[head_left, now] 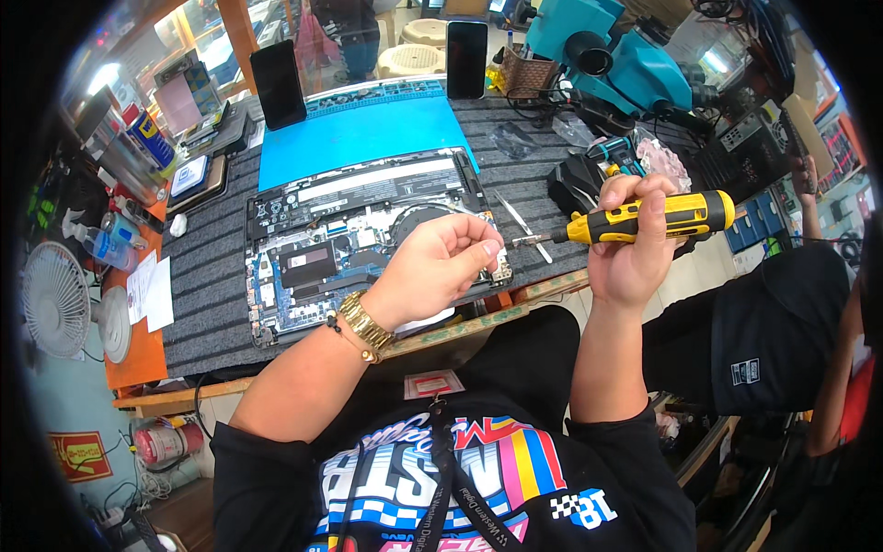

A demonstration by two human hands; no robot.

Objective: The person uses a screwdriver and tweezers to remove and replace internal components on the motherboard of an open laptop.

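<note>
My right hand [630,248] is wrapped round a yellow and black cordless screwdriver [704,213], held level with its bit pointing left. Close to the bit's tip is my left hand [446,262], its thumb and fingertips pinched together; whatever they hold is too small or hidden to make out. Below the left hand lies an opened laptop [308,262] with its battery [359,187], circuit board and a round fan [428,221] exposed. The left hand covers part of its right side. Metal tweezers [513,212] rest on the mat right of the laptop.
A blue repair mat [368,138] lies behind the laptop, with two dark phones [467,60] standing at its back. A teal microscope [612,55] stands at the back right. At left are a white fan [57,299] and bottles. Another person [782,322] is close on my right.
</note>
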